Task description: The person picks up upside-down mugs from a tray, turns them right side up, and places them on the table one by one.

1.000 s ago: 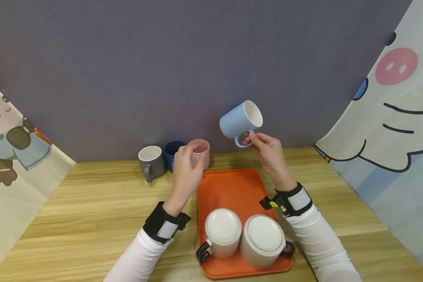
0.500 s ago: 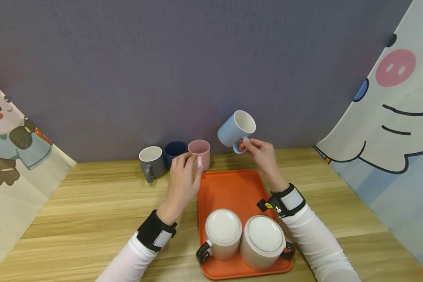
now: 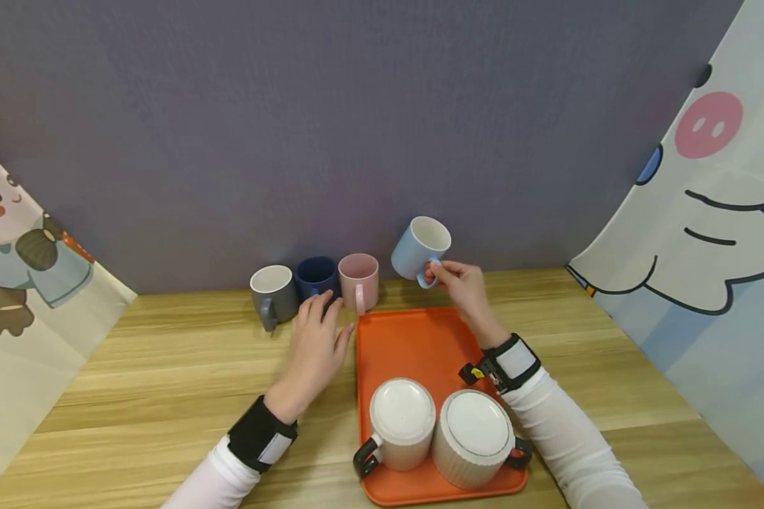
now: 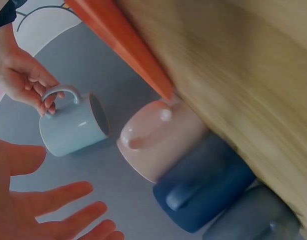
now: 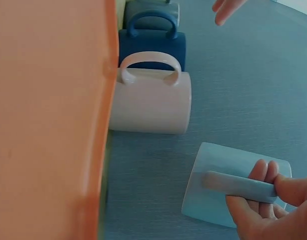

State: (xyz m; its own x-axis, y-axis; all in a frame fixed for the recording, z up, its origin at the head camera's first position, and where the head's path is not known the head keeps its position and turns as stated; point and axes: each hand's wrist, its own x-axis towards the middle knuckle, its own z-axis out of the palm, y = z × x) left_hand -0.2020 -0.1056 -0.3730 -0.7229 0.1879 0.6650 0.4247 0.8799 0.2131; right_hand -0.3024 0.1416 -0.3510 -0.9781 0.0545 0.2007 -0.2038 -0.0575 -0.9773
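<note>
A light blue mug (image 3: 414, 251) tilts in the air near the back wall, its white inside facing up and right. My right hand (image 3: 461, 290) pinches its handle between thumb and fingers, as the right wrist view also shows around the handle (image 5: 238, 186). My left hand (image 3: 315, 346) is spread with nothing in it, fingertips in front of the navy mug (image 3: 317, 272). To the right of that mug stands a pink mug (image 3: 359, 276), upright with its handle toward me. A grey mug (image 3: 274, 291) with a white inside stands at the row's left end.
An orange tray (image 3: 414, 339) lies in front of the pink mug. Two ribbed off-white mugs, a left one (image 3: 402, 417) and a right one (image 3: 474, 435), sit upside down on its near part, black handles outward. A grey wall (image 3: 382, 127) rises behind the wooden table (image 3: 184, 375).
My right hand has lowered the light blue mug and brought it slightly left, turning it more upright. My left hand has drawn back from the pink mug, down and left, its fingers spreading.
</note>
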